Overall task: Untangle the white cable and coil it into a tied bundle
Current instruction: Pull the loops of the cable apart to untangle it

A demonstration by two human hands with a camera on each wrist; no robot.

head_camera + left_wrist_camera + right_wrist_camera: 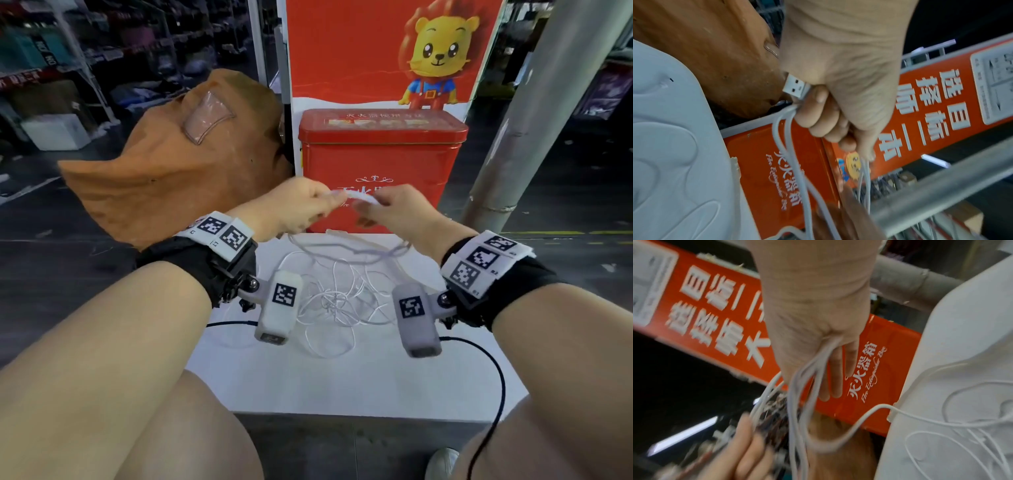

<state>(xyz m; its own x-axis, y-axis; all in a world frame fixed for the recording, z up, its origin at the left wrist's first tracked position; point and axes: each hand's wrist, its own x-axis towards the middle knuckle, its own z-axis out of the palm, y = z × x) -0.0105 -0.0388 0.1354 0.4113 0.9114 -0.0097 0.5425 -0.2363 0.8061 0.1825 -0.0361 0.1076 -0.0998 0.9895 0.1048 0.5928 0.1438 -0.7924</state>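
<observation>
The left hand (301, 202) is curled around several strands of the cable (337, 301), with the USB plug (796, 86) sticking out past its fingers (818, 112) in the left wrist view. The right hand (394, 209) pinches a bunch of the same strands between thumb and palm, its other fingers (840, 369) held straight. In the head view the two hands are raised close together at 12 o'clock above the bench (342, 383), a short white stretch of cable spanning between them.

From both hands the strands hang down to the bench, where the rest of the cable lies as a loose tangle of thin loops in the middle, between the two wrist cameras. One thicker length runs across the far edge of the bench under the hands.

Behind the bench at 12 o'clock stands a red tin (380, 161), backed by a red sign (342, 51) with a cartoon lion. A brown bag (178, 161) sits at 10 o'clock, and a grey pole (534, 113) rises at 2 o'clock.
</observation>
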